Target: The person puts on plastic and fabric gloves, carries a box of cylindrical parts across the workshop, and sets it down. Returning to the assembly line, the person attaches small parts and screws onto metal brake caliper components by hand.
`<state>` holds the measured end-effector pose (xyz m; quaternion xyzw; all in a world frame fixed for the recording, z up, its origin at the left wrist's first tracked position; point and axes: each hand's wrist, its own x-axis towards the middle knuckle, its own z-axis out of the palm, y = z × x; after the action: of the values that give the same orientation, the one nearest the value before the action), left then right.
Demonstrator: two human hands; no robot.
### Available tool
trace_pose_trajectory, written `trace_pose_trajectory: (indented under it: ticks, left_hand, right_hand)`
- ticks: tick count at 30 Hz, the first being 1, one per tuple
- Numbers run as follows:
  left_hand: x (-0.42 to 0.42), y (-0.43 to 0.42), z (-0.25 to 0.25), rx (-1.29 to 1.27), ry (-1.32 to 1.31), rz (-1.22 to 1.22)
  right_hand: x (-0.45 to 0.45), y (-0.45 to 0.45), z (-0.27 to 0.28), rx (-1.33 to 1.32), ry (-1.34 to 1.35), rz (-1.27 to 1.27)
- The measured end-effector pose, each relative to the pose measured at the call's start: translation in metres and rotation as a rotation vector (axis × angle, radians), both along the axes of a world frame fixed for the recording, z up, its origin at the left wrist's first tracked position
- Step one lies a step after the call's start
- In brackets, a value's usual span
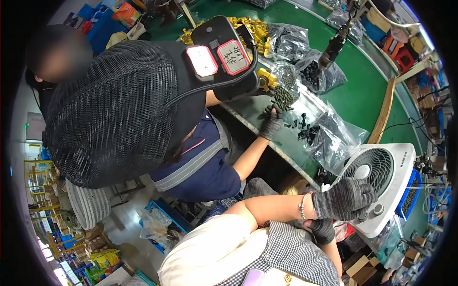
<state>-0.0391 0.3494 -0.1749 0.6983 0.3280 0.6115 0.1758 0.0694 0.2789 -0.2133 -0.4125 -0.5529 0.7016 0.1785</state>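
My left hand (344, 199), in a grey striped glove, reaches right across the front of a white fan (405, 164). Its fingers are loosely curled together, and nothing shows in them. Below its wrist, which has a bracelet (301, 208), is my right hand (322, 231) in a darker glove. The thumb tip is bare, and the fingers are bent in against the underside of the left wrist. What they grip, if anything, is hidden. Plastic bags with black parts (329, 143) lie above the hands, on the green table (365, 95).
At left, a co-worker in black mesh (114, 109) has gloved hands at a pile of dark screws (282, 97). Yellow parts (253, 28) lie behind. A power driver (334, 47) hangs over the table. A blue bin (411, 195) stands beyond the fan.
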Motion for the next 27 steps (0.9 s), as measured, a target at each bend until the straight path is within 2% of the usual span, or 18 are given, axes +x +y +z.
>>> trace_pose_trajectory:
  ticks: [14,17,23,26,27]
  left_hand:
    - [0.003,0.003,-0.012,-0.008,0.072,0.010]
    - [-0.002,0.001,-0.011,-0.010,0.094,0.022]
    - [-0.005,-0.001,-0.011,0.008,0.109,0.027]
    - [-0.006,-0.005,-0.010,-0.045,0.125,0.005]
    - [-0.005,-0.006,-0.011,-0.040,0.121,0.012]
  right_hand:
    - [0.007,0.001,-0.025,0.186,-0.039,0.092]
    - [0.001,-0.001,-0.019,0.030,0.008,0.031]
    - [0.004,-0.005,-0.029,0.078,0.009,0.029]
    - [0.006,-0.011,-0.028,-0.063,0.122,-0.068]
    - [0.008,-0.013,-0.030,-0.026,0.092,-0.051]
